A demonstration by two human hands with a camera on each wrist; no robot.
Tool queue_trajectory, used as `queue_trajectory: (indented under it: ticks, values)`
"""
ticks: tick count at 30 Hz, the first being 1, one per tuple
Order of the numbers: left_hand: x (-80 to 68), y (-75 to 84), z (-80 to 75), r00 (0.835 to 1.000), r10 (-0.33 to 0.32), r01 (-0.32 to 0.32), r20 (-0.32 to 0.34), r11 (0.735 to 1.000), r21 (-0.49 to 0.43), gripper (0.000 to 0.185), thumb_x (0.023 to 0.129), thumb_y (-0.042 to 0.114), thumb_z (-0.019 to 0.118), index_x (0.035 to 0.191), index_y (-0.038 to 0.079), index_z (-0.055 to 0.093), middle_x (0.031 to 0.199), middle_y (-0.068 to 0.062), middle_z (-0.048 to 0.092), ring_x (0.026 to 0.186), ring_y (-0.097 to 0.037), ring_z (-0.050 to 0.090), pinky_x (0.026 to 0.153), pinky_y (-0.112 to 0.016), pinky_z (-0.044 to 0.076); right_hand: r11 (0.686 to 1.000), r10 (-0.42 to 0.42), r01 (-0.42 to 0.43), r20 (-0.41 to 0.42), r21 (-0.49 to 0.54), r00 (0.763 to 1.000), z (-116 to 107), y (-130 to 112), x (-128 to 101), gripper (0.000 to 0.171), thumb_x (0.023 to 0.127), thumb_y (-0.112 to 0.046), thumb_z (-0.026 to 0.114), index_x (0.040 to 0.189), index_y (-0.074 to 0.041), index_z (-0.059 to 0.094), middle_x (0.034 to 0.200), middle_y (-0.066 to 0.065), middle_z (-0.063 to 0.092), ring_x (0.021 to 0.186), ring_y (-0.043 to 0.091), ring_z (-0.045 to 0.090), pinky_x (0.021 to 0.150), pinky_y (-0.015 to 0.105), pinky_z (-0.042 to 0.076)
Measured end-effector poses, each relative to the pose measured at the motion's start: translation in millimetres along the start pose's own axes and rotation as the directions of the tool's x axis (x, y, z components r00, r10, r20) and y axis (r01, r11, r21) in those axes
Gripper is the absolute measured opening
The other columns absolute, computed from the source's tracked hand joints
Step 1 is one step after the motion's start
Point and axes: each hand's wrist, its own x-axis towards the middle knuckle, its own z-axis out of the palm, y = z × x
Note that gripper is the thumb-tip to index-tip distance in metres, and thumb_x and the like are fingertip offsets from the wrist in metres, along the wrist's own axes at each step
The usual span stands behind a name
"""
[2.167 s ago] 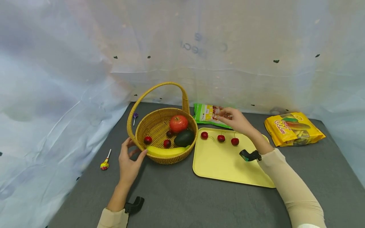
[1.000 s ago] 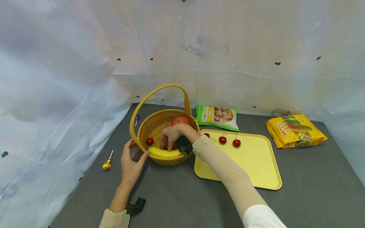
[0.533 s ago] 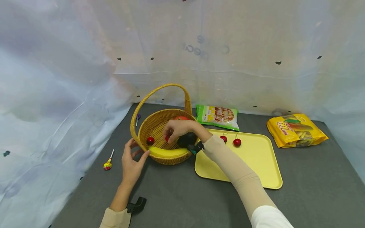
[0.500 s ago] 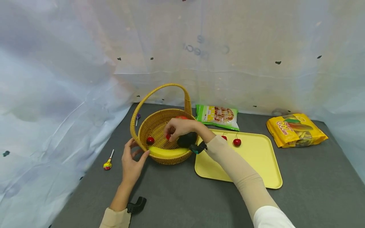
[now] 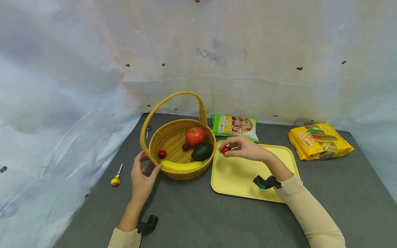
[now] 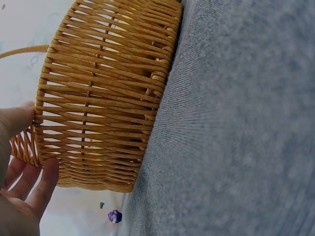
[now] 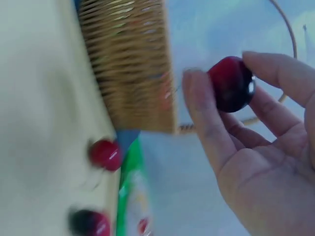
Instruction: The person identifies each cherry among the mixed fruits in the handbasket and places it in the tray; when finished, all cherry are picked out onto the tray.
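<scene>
A wicker basket with a tall handle holds a red apple, an avocado, a banana and two cherries, one bright and one dark. My left hand grips its near-left rim, thumb on the rim and fingers against the outer weave in the left wrist view. My right hand pinches another cherry between thumb and fingertips, above the back-left part of the yellow tray. In the right wrist view, cherries lie on the tray; from the head, the right hand hides them.
Behind the tray lies a green-and-white food packet. A yellow snack bag is at the right. Left of the basket are a yellow lollipop and a purple lollipop. Plastic sheeting rises behind the grey table.
My right hand reached from over the tray into the basket, took a cherry, and carried it right, back over the tray. My left hand has stayed at the basket rim.
</scene>
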Motion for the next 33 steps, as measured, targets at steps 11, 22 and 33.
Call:
queue_trajectory:
  ticks: [11,22,33]
  values:
    - [-0.3,0.5,0.0,1.0,-0.01,0.01,-0.001,1.0,0.012,0.066,0.078,-0.019,0.075,0.137,-0.014,0.044,0.119,-0.034,0.052,0.112,-0.02,0.053,0.085,-0.025,0.057,0.985,0.092,-0.087,0.025,-0.152,0.995,14,37,-17,0.03,0.087,0.002,0.074,0.116,0.006,0.066,0.106,0.016,0.068,0.093,0.026,0.063,0.08,0.036,0.059]
    - [0.7,0.6,0.9,1.0,-0.013,0.013,0.001,1.0,0.015,0.067,0.078,-0.02,0.074,0.137,-0.013,0.044,0.12,-0.031,0.052,0.11,-0.031,0.053,0.085,-0.023,0.056,0.951,0.091,-0.074,0.043,-0.3,0.995,30,43,-5,0.027,0.08,0.005,0.077,0.106,0.0,0.069,0.099,0.006,0.067,0.083,0.02,0.058,0.071,0.027,0.053]
    - [-6.4,-32.6,1.9,1.0,-0.013,0.013,-0.005,0.999,0.031,0.074,0.076,-0.018,0.077,0.142,-0.004,0.045,0.122,-0.025,0.053,0.112,-0.018,0.052,0.084,-0.024,0.057,0.952,0.08,-0.057,0.068,-0.301,0.994,33,45,-3,0.03,0.079,0.004,0.08,0.107,0.001,0.069,0.103,0.011,0.064,0.085,0.021,0.059,0.073,0.03,0.054]
